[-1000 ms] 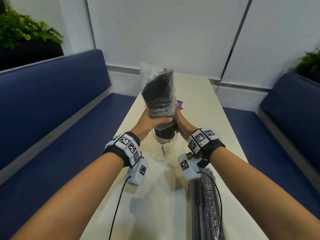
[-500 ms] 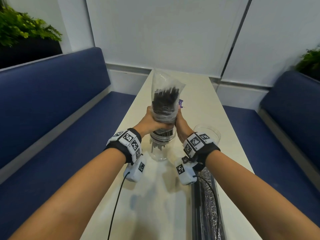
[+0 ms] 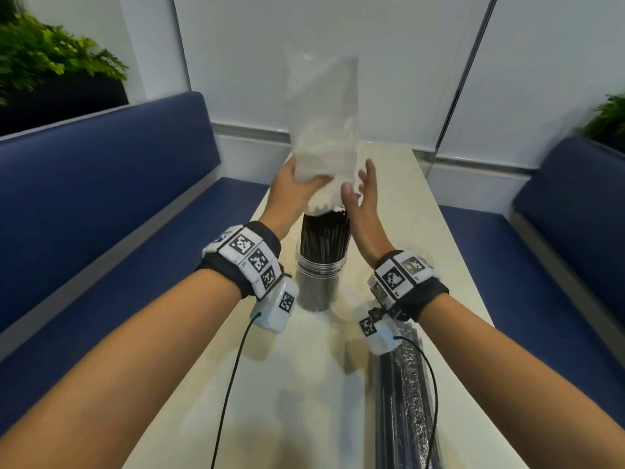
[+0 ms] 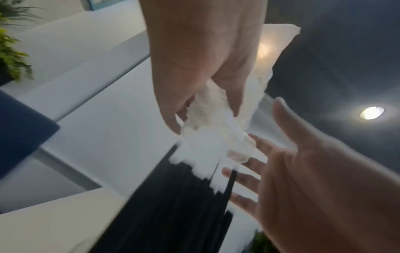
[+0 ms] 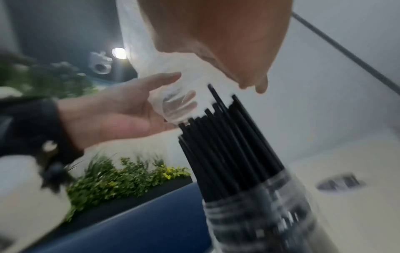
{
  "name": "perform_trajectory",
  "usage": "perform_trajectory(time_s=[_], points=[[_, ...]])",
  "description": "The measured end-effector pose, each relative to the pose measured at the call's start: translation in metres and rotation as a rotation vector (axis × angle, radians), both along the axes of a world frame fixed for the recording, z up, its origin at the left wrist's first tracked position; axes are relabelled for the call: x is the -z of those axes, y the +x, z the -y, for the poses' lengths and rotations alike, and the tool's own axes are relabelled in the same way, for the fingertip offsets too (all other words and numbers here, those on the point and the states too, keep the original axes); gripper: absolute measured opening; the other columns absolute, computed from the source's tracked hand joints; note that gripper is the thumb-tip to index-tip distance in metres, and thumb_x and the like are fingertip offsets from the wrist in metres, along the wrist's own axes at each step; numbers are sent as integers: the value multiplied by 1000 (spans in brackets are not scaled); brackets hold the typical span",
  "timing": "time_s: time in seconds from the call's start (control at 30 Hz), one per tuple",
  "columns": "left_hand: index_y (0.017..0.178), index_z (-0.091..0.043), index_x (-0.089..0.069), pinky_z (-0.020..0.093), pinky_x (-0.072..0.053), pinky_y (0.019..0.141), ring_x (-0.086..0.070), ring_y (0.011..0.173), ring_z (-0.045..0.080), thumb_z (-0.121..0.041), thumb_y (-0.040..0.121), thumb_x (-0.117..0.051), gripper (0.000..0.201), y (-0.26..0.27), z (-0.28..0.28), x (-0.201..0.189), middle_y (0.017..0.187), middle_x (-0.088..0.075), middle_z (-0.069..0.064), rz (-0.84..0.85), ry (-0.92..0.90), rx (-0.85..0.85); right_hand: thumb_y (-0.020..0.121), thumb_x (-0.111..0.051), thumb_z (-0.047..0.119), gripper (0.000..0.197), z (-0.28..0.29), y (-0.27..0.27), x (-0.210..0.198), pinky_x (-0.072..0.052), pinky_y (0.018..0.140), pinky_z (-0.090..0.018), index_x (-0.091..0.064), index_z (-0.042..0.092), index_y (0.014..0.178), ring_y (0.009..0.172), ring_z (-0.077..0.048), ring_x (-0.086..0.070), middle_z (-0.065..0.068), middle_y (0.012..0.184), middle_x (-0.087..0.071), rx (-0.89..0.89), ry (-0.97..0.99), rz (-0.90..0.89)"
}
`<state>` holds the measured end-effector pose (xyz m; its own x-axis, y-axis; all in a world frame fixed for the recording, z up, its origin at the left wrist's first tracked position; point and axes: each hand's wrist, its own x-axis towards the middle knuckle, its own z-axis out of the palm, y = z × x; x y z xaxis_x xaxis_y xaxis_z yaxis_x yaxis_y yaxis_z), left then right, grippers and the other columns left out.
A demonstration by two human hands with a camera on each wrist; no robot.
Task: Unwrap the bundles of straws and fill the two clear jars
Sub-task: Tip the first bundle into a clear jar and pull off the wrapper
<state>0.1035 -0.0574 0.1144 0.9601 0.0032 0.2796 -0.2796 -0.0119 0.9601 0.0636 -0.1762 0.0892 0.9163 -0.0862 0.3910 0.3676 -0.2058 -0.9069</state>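
Long cream table (image 3: 399,211) between the benches: a clear jar (image 3: 319,282) packed with black straws stands mid-table, and a wrapped straw bundle (image 3: 406,401) lies lengthwise toward the near right edge.

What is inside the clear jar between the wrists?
The clear plastic jar holds a dense bunch of black straws standing upright, tops above its rim. The jar's bottom is hidden by the straws.
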Motion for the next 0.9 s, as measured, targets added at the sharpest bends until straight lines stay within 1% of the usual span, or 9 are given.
perform_trajectory(time_s=[0.13,0.23,0.37,0.43,0.5,0.63,0.73,0.8,0.9], points=[[105,-16,-62,36,-54,85,-64,94,20,-9,79,-69,28,-27,-20,-32,101,-67,4,112,35,-96,78,-65,41,90,4,-18,-28,-12,119,-45,-11,11,143,143,-27,-12,-20,153,-14,184,-478,510],[104,-12,-67,41,-53,86,-65,97,23,-21,71,-69,34,-52,-44,-28,102,-71,9,134,347,-52,75,-68,45,86,1,-30,-43,-4,119,-47,-23,12,140,141,-42,-5,-29,150,-15,179,-798,711],[94,-25,-66,30,-51,82,-61,93,6,-22,73,-74,23,-87,-70,-9,101,-65,-9,195,462,70,74,-70,39,69,-9,-39,-30,-15,117,-34,-45,9,131,138,-34,-20,-19,146,-32,-59,-839,447],[92,-30,-63,21,-47,88,-56,96,-6,-24,71,-75,26,-96,-82,2,107,-56,-17,220,388,56,77,-68,29,40,-15,-49,-23,-39,89,-30,-55,6,107,104,-20,-50,-7,109,-56,-200,-577,178],[95,-31,-59,24,-46,94,-55,106,0,-34,62,-76,38,-103,-92,16,113,-55,-13,145,218,29,79,-66,20,23,-21,-59,-15,-41,69,-25,-53,6,91,78,-13,-50,-1,84,-54,-312,-376,-20],[119,-36,-45,35,-56,79,-61,106,18,-42,50,-85,81,-128,-100,52,119,-58,-6,-253,-199,348,81,-62,-1,24,-27,-74,9,-50,63,-16,-46,9,95,76,-13,-56,0,85,-55,-522,-58,-291],[119,-36,-47,36,-59,71,-68,91,23,-36,65,-79,63,-143,-97,76,108,-69,-2,-390,-349,437,82,-55,-11,36,-24,-79,33,-53,51,-17,-33,9,103,74,-13,-54,-1,90,-49,-483,88,-490],[113,-22,-51,31,-59,69,-68,86,21,-15,79,-67,38,-144,-90,93,104,-68,7,-388,-320,294,82,-55,-11,42,-21,-77,49,-51,51,-18,-25,9,102,76,-14,-48,-3,96,-42,-424,-81,-503],[97,-12,-60,19,-54,59,-65,71,13,4,82,-60,22,-138,-83,125,104,-62,15,-386,-89,107,76,-68,4,56,-14,-72,71,-49,77,-32,-24,9,111,94,-24,-48,-11,112,-40,-370,-618,-469]])
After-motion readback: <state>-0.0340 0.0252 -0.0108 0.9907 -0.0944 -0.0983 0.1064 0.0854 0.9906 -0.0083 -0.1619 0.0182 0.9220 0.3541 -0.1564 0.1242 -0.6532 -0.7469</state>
